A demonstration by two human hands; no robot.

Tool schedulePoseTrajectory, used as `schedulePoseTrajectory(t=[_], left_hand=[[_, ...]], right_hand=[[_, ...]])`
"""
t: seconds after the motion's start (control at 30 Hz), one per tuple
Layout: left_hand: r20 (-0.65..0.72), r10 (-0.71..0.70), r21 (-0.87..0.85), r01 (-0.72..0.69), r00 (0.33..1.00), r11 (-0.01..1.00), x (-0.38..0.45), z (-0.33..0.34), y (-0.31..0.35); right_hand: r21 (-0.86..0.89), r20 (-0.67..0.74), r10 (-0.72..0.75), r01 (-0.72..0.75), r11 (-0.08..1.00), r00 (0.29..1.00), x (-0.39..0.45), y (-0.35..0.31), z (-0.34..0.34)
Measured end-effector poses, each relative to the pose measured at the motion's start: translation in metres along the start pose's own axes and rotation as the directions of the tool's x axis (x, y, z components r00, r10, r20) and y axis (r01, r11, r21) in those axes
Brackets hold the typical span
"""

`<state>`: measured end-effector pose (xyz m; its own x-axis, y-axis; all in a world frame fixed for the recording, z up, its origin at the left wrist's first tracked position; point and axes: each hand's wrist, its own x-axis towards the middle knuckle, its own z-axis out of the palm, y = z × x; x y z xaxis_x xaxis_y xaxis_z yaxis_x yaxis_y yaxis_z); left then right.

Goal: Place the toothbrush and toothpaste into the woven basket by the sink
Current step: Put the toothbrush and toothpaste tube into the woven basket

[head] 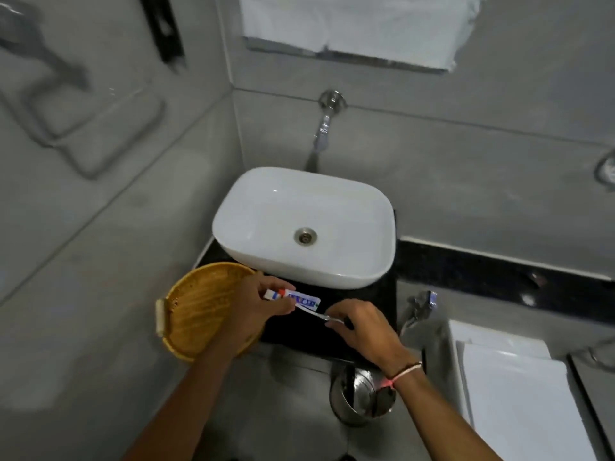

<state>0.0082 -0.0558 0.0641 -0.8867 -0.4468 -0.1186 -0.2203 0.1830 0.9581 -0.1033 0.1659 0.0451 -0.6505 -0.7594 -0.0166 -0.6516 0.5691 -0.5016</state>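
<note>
A round woven basket with a pale handle sits on the left end of the black counter, beside the white sink. My left hand is over the basket's right rim and grips a small white, blue and red toothpaste tube by its cap end. My right hand pinches the handle of a white toothbrush, which lies just below the tube with its head toward my left hand. Both items are over the counter, just right of the basket.
A wall tap juts out above the sink. A steel bin stands on the floor under my right wrist. A white toilet is at the right, with a spray hose near it. A white towel hangs on the wall rack.
</note>
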Motion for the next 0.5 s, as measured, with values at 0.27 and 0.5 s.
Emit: schedulePoseTrajectory(t=[0.27,0.5], left_hand=[[-0.239,-0.121,-0.024,0.119,0.963,0.993,-0.014,-0.100,-0.019],[-0.483,-0.211,-0.135,0.166,0.850,0.977,-0.011,-0.165,-0.049]], right_hand=[[0.028,0.121,-0.120,0.117,0.993,0.985,0.041,-0.080,0.042],[0.145,0.159,0.052,-0.075,0.987,0.986,0.058,-0.117,0.076]])
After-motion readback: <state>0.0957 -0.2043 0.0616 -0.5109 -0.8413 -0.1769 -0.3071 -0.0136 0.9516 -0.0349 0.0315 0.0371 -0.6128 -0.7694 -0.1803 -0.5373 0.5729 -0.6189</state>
